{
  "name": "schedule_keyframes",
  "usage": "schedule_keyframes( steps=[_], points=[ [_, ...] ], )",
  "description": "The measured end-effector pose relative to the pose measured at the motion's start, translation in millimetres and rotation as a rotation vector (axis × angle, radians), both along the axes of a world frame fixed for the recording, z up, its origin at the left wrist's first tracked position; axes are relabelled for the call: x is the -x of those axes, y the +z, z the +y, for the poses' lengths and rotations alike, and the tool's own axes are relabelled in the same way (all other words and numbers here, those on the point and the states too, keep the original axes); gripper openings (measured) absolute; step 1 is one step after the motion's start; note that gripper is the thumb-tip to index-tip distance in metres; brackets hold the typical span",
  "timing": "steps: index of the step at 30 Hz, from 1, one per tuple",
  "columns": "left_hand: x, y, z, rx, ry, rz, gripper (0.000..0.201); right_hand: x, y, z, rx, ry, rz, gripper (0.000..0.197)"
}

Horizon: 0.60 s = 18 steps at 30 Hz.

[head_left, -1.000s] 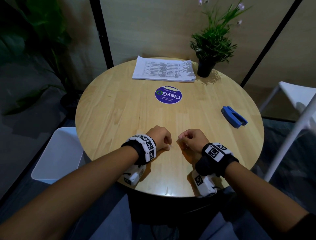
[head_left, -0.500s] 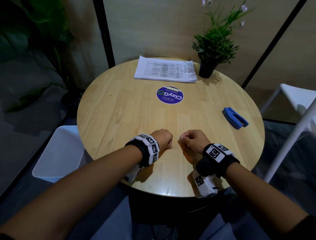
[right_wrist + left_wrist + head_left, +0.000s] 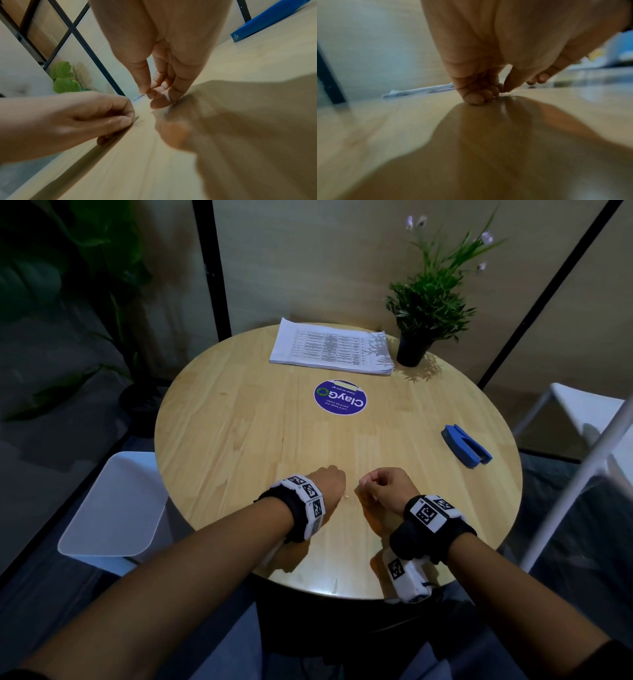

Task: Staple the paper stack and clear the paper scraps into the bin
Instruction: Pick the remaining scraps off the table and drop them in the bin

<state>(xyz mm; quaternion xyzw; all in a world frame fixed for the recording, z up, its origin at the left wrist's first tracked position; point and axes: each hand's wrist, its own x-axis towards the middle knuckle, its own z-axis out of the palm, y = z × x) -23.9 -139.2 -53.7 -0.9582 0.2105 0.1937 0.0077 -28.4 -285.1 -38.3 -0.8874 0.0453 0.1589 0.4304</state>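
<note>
The printed paper stack (image 3: 330, 347) lies at the far side of the round wooden table (image 3: 239, 422). A blue stapler (image 3: 466, 446) sits at the right, apart from both hands. My left hand (image 3: 327, 484) and right hand (image 3: 385, 486) rest curled near the front edge, knuckles almost touching. In the right wrist view my right hand (image 3: 149, 94) pinches a small silvery strip (image 3: 138, 97) between thumb and forefinger. My left hand (image 3: 132, 119) pinches a thin sliver beside a tiny bent wire (image 3: 139, 122) on the wood. The white bin (image 3: 113, 505) stands on the floor to the left.
A potted plant (image 3: 416, 337) stands right of the paper stack. A round purple sticker (image 3: 340, 400) marks the table's middle. A white chair (image 3: 582, 412) is beside the table at the right, and a large leafy plant (image 3: 85, 285) at the back left.
Both hands stay curled close together at the front of the table. Only the head view has shifted slightly.
</note>
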Motion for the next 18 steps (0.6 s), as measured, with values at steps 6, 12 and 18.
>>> schedule_keyframes(
  steps=[6,12,18],
  points=[
    [-2,17,35,0.349,0.279,-0.032,0.030,-4,6,20,-0.039,0.026,-0.007,0.014],
    [-3,29,111,0.532,0.461,0.002,0.024,-11,8,83,-0.143,0.096,0.027,0.028],
    [18,32,208,0.511,0.564,-0.042,0.018,-19,5,184,-0.180,0.213,0.027,0.032]
  ],
)
